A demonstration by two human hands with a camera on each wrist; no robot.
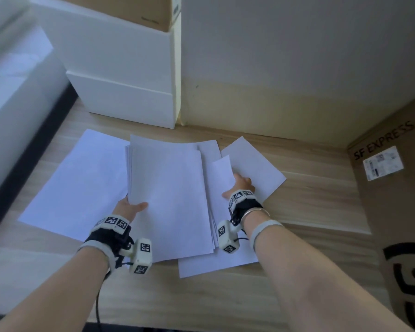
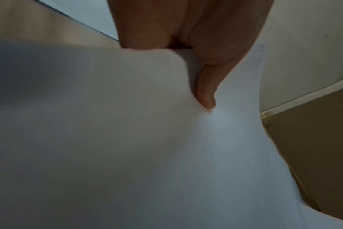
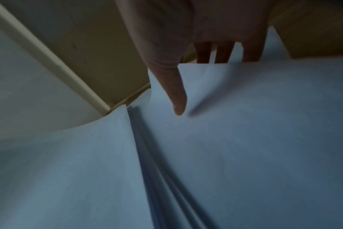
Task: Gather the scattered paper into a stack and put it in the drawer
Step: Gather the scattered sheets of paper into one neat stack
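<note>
White paper sheets lie spread over a wooden table [image 1: 316, 207]. My left hand [image 1: 132, 207] grips the near left corner of a partial stack of sheets [image 1: 168, 192], thumb on top and fingers hidden beneath; the left wrist view shows the thumb [image 2: 206, 93] pressing the stack [image 2: 127, 139]. My right hand [image 1: 238, 185] pinches a loose sheet [image 1: 222, 173] at the stack's right, thumb over it and fingers under, as the right wrist view shows around the thumb [image 3: 176, 96] and sheet [image 3: 245, 124]. Single sheets lie at far left [image 1: 82, 183], right [image 1: 256, 164] and near [image 1: 216, 264].
White boxes [image 1: 122, 92] stand at the back left with a cardboard box on top. A wall [image 1: 285, 68] closes the back. A large SF Express carton [image 1: 398, 200] blocks the right side. The table's near edge [image 1: 201, 328] runs below my arms. No drawer is in view.
</note>
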